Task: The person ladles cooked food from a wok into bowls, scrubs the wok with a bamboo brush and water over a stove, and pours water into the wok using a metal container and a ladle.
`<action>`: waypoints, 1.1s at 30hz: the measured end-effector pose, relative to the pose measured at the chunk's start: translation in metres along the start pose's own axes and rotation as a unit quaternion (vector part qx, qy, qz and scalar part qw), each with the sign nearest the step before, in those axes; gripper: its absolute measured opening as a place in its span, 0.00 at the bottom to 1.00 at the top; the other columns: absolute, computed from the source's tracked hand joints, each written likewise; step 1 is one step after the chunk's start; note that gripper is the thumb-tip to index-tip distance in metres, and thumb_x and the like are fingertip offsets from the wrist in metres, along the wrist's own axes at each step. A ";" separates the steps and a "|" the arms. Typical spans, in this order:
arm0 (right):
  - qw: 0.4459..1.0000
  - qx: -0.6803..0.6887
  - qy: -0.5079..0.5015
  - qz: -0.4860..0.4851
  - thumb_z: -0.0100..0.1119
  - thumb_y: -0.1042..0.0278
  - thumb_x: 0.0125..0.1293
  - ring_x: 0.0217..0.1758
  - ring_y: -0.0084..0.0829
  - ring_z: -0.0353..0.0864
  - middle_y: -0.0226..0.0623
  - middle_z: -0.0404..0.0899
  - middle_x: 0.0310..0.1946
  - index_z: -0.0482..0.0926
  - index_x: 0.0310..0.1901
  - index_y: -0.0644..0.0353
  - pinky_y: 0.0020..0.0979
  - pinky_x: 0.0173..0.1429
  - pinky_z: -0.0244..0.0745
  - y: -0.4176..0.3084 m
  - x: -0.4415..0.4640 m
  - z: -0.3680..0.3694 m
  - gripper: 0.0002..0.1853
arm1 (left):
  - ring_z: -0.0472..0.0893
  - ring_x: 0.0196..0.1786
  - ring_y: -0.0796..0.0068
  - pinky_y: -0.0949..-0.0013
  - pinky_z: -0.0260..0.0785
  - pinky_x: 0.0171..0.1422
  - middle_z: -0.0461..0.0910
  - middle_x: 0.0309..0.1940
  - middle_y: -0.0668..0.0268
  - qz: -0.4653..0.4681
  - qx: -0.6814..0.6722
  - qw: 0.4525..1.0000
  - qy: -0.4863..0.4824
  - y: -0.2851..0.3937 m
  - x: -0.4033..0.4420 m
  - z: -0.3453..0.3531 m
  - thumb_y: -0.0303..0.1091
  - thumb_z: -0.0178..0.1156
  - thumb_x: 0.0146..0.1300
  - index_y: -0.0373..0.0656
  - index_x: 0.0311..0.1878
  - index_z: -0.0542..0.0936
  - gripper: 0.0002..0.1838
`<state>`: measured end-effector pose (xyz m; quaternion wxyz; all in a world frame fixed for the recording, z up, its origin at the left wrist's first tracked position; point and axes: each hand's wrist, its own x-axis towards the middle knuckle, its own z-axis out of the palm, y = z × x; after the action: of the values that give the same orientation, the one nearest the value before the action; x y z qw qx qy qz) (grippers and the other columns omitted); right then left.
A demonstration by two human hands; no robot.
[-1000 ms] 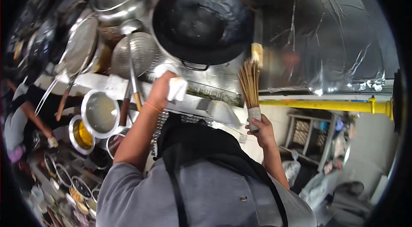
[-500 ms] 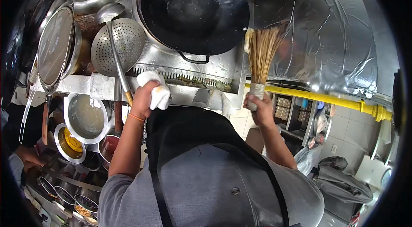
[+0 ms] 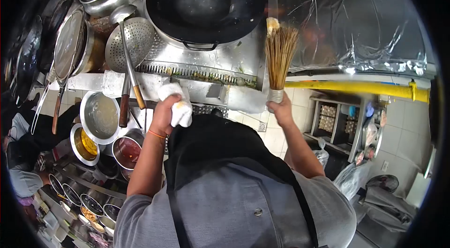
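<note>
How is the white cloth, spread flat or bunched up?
Bunched up: the white cloth is a crumpled wad in the left hand.

Apparently no legible text anywhere.

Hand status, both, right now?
Left hand: closed on a bunched white cloth.
Right hand: closed around the bound handle of a brown bristle brush, bristles up.

On one side we see a metal bowl [image 3: 75, 150] of yellow contents near a pot [image 3: 116, 148] of red; opposite, a yellow pipe [image 3: 361, 88] and a rack [image 3: 333, 141] holding egg trays [image 3: 327, 117].
</note>
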<state>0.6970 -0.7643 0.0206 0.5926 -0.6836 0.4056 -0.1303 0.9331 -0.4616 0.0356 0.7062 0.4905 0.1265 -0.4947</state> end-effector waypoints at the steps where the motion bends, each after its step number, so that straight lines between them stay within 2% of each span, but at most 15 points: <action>1: 0.998 -0.055 0.000 0.010 0.62 0.77 0.48 0.29 0.22 0.74 0.31 0.76 0.31 0.72 0.49 0.64 0.26 0.33 0.72 -0.006 0.002 -0.016 0.23 | 0.81 0.33 0.67 0.66 0.75 0.40 0.80 0.33 0.61 0.004 -0.012 1.000 0.000 -0.007 -0.002 0.004 0.37 0.55 0.60 0.38 0.46 0.75 0.14; 5: 0.992 -0.112 -0.026 0.059 0.63 0.75 0.49 0.27 0.22 0.74 0.33 0.77 0.31 0.72 0.49 0.65 0.25 0.30 0.71 -0.040 -0.002 -0.036 0.23 | 0.81 0.34 0.68 0.68 0.75 0.40 0.80 0.34 0.61 0.001 -0.009 0.999 0.033 -0.029 -0.018 0.021 0.35 0.55 0.60 0.38 0.46 0.75 0.14; 10: 0.994 -0.066 -0.018 -0.091 0.65 0.77 0.55 0.31 0.22 0.76 0.37 0.78 0.35 0.59 0.61 0.62 0.23 0.29 0.71 -0.122 0.029 -0.018 0.34 | 0.81 0.34 0.67 0.66 0.75 0.39 0.79 0.32 0.62 0.048 -0.004 0.999 0.024 -0.033 -0.025 0.029 0.30 0.57 0.54 0.37 0.42 0.76 0.12; 12: 0.980 -0.131 -0.066 -0.136 0.65 0.77 0.55 0.36 0.24 0.77 0.36 0.79 0.38 0.63 0.60 0.63 0.23 0.37 0.74 -0.164 0.057 -0.016 0.31 | 0.81 0.33 0.68 0.67 0.75 0.39 0.79 0.32 0.62 0.064 -0.028 0.997 0.020 -0.026 -0.024 0.026 0.30 0.57 0.53 0.38 0.42 0.76 0.12; 14: 0.913 -0.265 -0.104 -0.292 0.67 0.76 0.54 0.41 0.25 0.79 0.38 0.80 0.42 0.71 0.56 0.65 0.24 0.45 0.75 -0.222 0.076 -0.003 0.26 | 0.81 0.32 0.70 0.67 0.74 0.37 0.79 0.31 0.64 0.072 -0.035 0.996 0.026 -0.010 -0.024 0.018 0.31 0.58 0.54 0.39 0.41 0.76 0.12; 16: 0.913 -0.303 -0.091 -0.257 0.68 0.71 0.52 0.46 0.32 0.81 0.42 0.81 0.45 0.78 0.50 0.63 0.28 0.52 0.74 -0.244 0.109 0.019 0.21 | 0.80 0.31 0.73 0.69 0.72 0.35 0.79 0.31 0.66 0.096 -0.037 0.993 0.057 0.014 -0.028 0.015 0.32 0.60 0.55 0.40 0.40 0.77 0.10; 20: 0.730 -0.567 -0.286 -0.254 0.65 0.65 0.48 0.48 0.47 0.80 0.48 0.81 0.42 0.81 0.45 0.57 0.39 0.54 0.74 -0.251 0.203 0.125 0.19 | 0.79 0.34 0.73 0.70 0.72 0.37 0.79 0.32 0.64 0.105 -0.046 0.991 0.073 0.045 0.002 0.002 0.35 0.58 0.56 0.39 0.41 0.78 0.12; 22: 0.751 -0.573 -0.220 -0.245 0.62 0.65 0.49 0.43 0.43 0.82 0.48 0.82 0.36 0.80 0.37 0.61 0.39 0.45 0.77 -0.265 0.258 0.189 0.13 | 0.79 0.35 0.74 0.70 0.71 0.37 0.79 0.32 0.66 0.097 -0.065 0.988 0.098 0.060 0.014 0.001 0.36 0.56 0.56 0.40 0.39 0.79 0.12; 23: 0.836 -0.504 -0.196 -0.098 0.61 0.66 0.50 0.30 0.38 0.84 0.47 0.82 0.29 0.80 0.38 0.61 0.38 0.31 0.77 -0.260 0.289 0.210 0.13 | 0.79 0.36 0.75 0.71 0.71 0.37 0.79 0.33 0.66 0.094 -0.051 0.988 0.108 0.070 0.015 -0.001 0.37 0.56 0.56 0.40 0.39 0.79 0.13; 24: 0.849 -0.479 -0.184 -0.123 0.61 0.68 0.51 0.17 0.33 0.79 0.42 0.80 0.23 0.80 0.41 0.60 0.36 0.20 0.72 -0.256 0.303 0.225 0.14 | 0.78 0.37 0.75 0.71 0.71 0.37 0.79 0.33 0.66 0.085 -0.039 0.988 0.120 0.081 0.018 -0.004 0.38 0.55 0.56 0.39 0.39 0.79 0.13; 26: 0.925 -0.321 -0.161 -0.121 0.61 0.68 0.52 0.18 0.32 0.80 0.41 0.81 0.23 0.80 0.46 0.58 0.34 0.20 0.72 -0.240 0.264 0.239 0.17 | 0.78 0.38 0.74 0.70 0.72 0.39 0.79 0.36 0.65 0.128 0.038 0.982 0.136 0.096 0.031 -0.035 0.35 0.55 0.55 0.38 0.46 0.78 0.17; 28: 0.862 -0.438 -0.256 -0.022 0.64 0.71 0.49 0.31 0.35 0.85 0.44 0.82 0.30 0.79 0.51 0.55 0.33 0.31 0.77 -0.249 0.222 0.219 0.24 | 0.80 0.32 0.71 0.70 0.73 0.37 0.79 0.34 0.64 0.243 -0.062 0.961 0.114 0.123 0.032 -0.041 0.29 0.56 0.52 0.34 0.49 0.76 0.19; 30: 0.764 -0.487 -0.330 -0.266 0.66 0.73 0.44 0.43 0.38 0.84 0.46 0.82 0.36 0.78 0.54 0.53 0.35 0.45 0.77 -0.247 0.205 0.172 0.29 | 0.80 0.33 0.72 0.71 0.73 0.38 0.79 0.34 0.64 0.217 -0.064 0.966 0.127 0.136 0.024 -0.054 0.26 0.55 0.52 0.34 0.49 0.75 0.19; 31: 0.764 -0.486 -0.333 -0.265 0.66 0.73 0.44 0.43 0.38 0.84 0.46 0.82 0.36 0.78 0.54 0.53 0.35 0.45 0.77 -0.256 0.213 0.162 0.29 | 0.80 0.34 0.71 0.70 0.74 0.39 0.79 0.35 0.63 0.216 -0.083 0.967 0.109 0.137 0.025 -0.056 0.27 0.55 0.52 0.35 0.49 0.75 0.19; 33: 0.664 -0.667 -0.287 -0.178 0.66 0.75 0.41 0.47 0.41 0.82 0.47 0.82 0.38 0.78 0.55 0.52 0.38 0.55 0.73 -0.275 0.228 0.154 0.32 | 0.80 0.34 0.71 0.69 0.74 0.39 0.79 0.35 0.64 0.217 -0.078 0.966 0.113 0.137 0.030 -0.052 0.27 0.55 0.52 0.35 0.49 0.76 0.18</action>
<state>1.0532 -0.8259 0.1626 0.0303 -0.9588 0.0647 0.2749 1.0764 -0.4321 0.0680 0.8141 0.5020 0.1342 -0.2592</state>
